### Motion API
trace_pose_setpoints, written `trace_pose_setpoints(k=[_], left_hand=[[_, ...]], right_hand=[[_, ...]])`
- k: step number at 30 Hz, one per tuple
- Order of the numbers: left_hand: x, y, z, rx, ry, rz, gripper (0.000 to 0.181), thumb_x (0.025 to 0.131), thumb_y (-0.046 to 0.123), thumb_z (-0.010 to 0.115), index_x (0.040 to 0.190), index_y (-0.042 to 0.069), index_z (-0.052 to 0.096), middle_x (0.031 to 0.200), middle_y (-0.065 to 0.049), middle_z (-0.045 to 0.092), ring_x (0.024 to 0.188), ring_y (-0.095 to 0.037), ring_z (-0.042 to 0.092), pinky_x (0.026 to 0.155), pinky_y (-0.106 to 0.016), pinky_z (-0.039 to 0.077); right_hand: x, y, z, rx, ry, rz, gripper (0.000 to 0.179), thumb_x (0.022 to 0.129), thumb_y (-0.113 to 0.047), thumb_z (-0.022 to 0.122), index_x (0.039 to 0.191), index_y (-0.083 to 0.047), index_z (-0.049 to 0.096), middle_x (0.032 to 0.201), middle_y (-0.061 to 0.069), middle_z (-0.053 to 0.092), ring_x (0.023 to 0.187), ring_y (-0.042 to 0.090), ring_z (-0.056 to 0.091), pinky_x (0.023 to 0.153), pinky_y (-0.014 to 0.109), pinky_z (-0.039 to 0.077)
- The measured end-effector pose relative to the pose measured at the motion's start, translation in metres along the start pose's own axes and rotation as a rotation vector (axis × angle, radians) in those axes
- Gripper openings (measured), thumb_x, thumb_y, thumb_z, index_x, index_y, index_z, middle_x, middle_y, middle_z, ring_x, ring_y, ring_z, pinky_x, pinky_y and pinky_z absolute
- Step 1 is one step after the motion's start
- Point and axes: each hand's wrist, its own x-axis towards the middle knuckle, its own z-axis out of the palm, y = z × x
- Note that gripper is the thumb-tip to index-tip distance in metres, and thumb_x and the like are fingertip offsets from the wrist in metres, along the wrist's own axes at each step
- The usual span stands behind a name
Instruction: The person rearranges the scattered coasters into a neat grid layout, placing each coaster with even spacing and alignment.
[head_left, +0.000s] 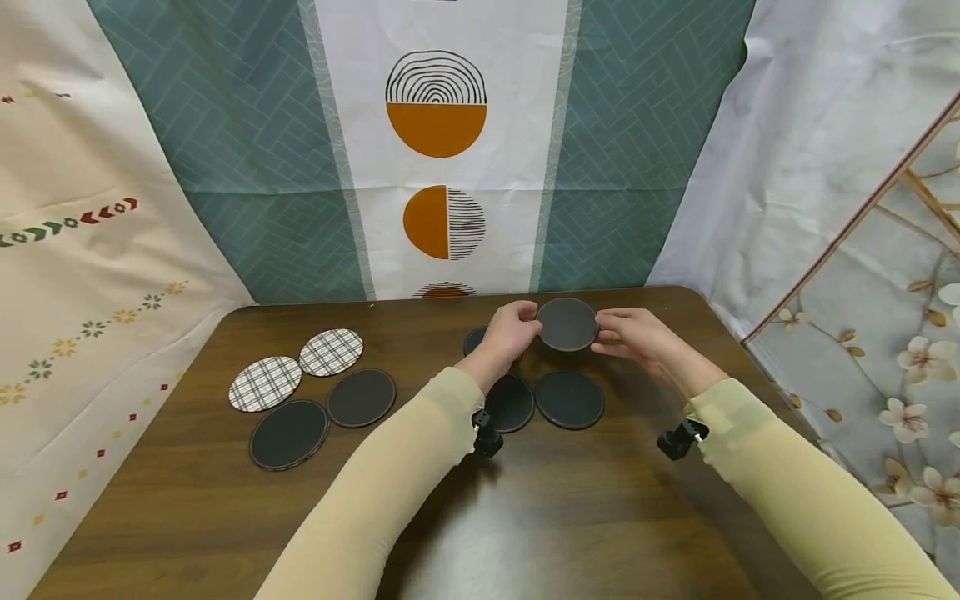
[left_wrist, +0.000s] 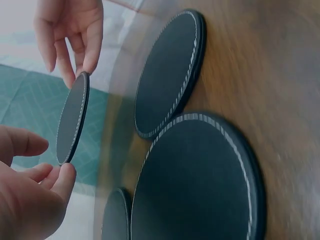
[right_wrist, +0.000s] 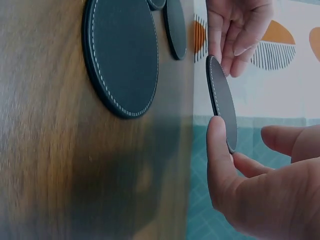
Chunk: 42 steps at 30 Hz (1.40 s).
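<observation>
A round black coaster with a stitched rim is held up off the table between both hands. My left hand has its fingertips at the coaster's left edge, its thumb apart from it in the left wrist view. On the opposite edge are the fingertips of my right hand; the right wrist view shows that thumb standing away too. Below lie three more black coasters: one at the front right, a second partly hidden by the left forearm, and a third mostly behind the left hand.
On the table's left side lie two plaid white coasters and two black coasters, grouped closely. The brown wooden table ends at a patterned cloth behind. Further printed cloths hang at left and right.
</observation>
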Motion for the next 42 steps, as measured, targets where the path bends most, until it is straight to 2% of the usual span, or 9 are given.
trace_pose_setpoints(k=[7, 12, 18, 28, 37, 42], left_hand=[[-0.004, -0.006, -0.014, -0.007, -0.027, 0.003, 0.043, 0.101, 0.008, 0.058, 0.143, 0.003, 0.055, 0.14, -0.014, 0.057, 0.131, -0.028, 0.051, 0.106, -0.041, 0.043], [-0.006, -0.01, -0.018, -0.005, -0.046, -0.017, 0.043, 0.102, 0.009, 0.057, 0.144, 0.001, 0.053, 0.141, -0.014, 0.055, 0.132, -0.028, 0.05, 0.108, -0.042, 0.042], [-0.006, -0.012, -0.019, 0.02, -0.058, -0.03, 0.044, 0.102, 0.011, 0.057, 0.144, 0.001, 0.053, 0.14, -0.012, 0.057, 0.131, -0.028, 0.05, 0.108, -0.042, 0.042], [-0.004, -0.015, -0.02, 0.029, -0.077, -0.048, 0.044, 0.101, 0.012, 0.057, 0.144, 0.002, 0.054, 0.14, -0.012, 0.057, 0.13, -0.028, 0.051, 0.108, -0.042, 0.042], [-0.002, -0.018, -0.02, 0.045, -0.111, -0.054, 0.042, 0.102, 0.012, 0.053, 0.143, 0.001, 0.054, 0.136, -0.013, 0.059, 0.116, -0.028, 0.061, 0.099, -0.041, 0.048], [0.0, -0.021, -0.02, 0.055, -0.134, -0.048, 0.042, 0.102, 0.012, 0.053, 0.142, 0.0, 0.055, 0.134, -0.015, 0.06, 0.116, -0.031, 0.061, 0.097, -0.041, 0.048]], right_hand=[[0.006, 0.002, 0.009, 0.002, -0.011, 0.017, 0.058, 0.107, -0.017, 0.051, 0.153, 0.009, 0.028, 0.152, 0.026, 0.031, 0.134, 0.039, 0.042, 0.101, 0.039, 0.048], [0.011, 0.004, 0.013, -0.013, -0.014, 0.028, 0.055, 0.107, -0.017, 0.049, 0.152, 0.009, 0.03, 0.148, 0.025, 0.034, 0.127, 0.036, 0.047, 0.101, 0.04, 0.048], [0.017, 0.008, 0.012, -0.022, -0.012, 0.057, 0.055, 0.107, -0.017, 0.049, 0.152, 0.009, 0.031, 0.144, 0.024, 0.038, 0.122, 0.033, 0.05, 0.101, 0.039, 0.049], [0.024, 0.012, 0.01, -0.047, -0.022, 0.082, 0.054, 0.108, -0.019, 0.048, 0.152, 0.008, 0.031, 0.147, 0.025, 0.036, 0.129, 0.036, 0.045, 0.1, 0.038, 0.049], [0.032, 0.018, 0.006, -0.104, -0.039, 0.096, 0.056, 0.108, -0.019, 0.047, 0.153, 0.009, 0.029, 0.151, 0.026, 0.034, 0.134, 0.039, 0.041, 0.101, 0.04, 0.049], [0.034, 0.019, 0.004, -0.136, -0.055, 0.102, 0.058, 0.108, -0.02, 0.047, 0.154, 0.008, 0.027, 0.155, 0.026, 0.029, 0.137, 0.04, 0.037, 0.104, 0.043, 0.046]])
